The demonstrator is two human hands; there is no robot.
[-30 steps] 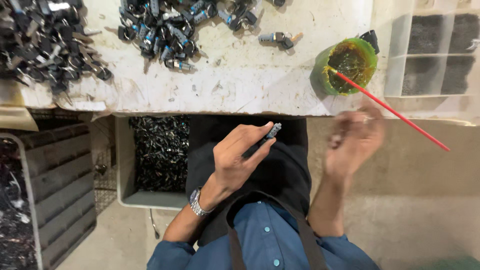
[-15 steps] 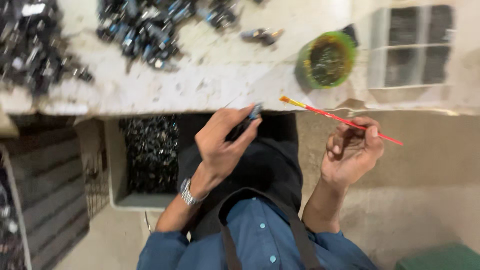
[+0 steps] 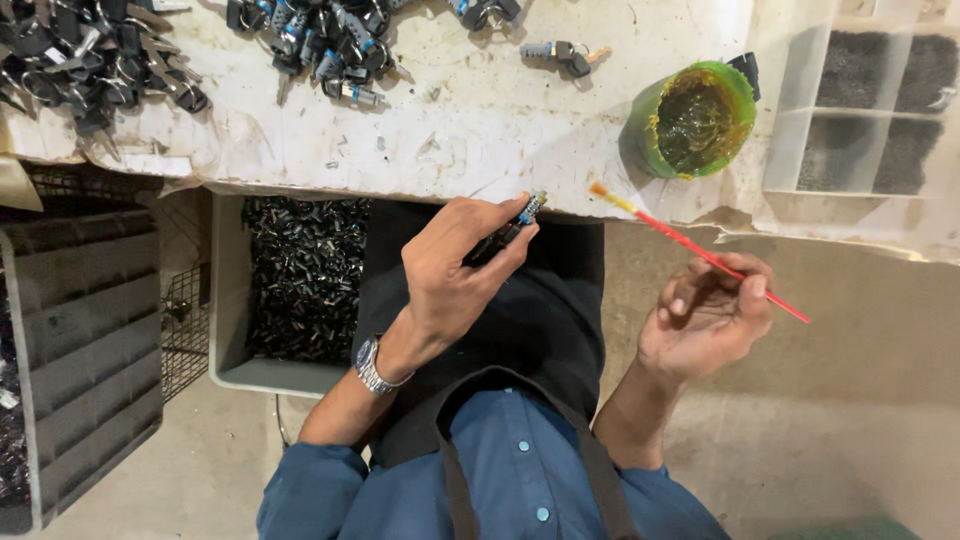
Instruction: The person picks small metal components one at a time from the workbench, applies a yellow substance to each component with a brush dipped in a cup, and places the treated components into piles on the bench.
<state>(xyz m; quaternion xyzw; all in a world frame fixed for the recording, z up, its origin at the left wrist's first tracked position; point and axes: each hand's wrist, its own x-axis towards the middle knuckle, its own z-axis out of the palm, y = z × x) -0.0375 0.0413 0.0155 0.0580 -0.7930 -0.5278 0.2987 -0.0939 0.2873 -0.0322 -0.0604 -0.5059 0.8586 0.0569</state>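
Brush [image 3: 700,252], thin and red-handled with a yellowish tip, sat pinched in the right hand [image 3: 705,320], the fingers closed on the handle near its rear end. Its tip pointed up and left toward the desk [image 3: 480,120] edge, just below the green cup [image 3: 690,120] and not touching it. The cup stood on the desk near the right side, holding dark, glossy grease with yellowish smears on its wall.

The left hand [image 3: 455,275] was clamped around a small dark lock part [image 3: 510,228] with a blue-and-metal end, which stuck out past the fingertips just under the desk edge. Both hands hovered over the person's lap, well apart from each other, the brush tip lying between the part and the cup. A metal watch [image 3: 372,365] circled the left wrist.

On the desk, a heap of dark lock parts with keys [image 3: 310,40] lay at top centre, another heap [image 3: 80,70] at top left, and 1 loose piece with a key [image 3: 562,55] lay near the cup. A clear divided tray [image 3: 800,110] with dark small parts stood at the right. Below the desk, a grey bin [image 3: 230,330] full of black parts sat left of the lap, beside a dark crate [image 3: 80,340].
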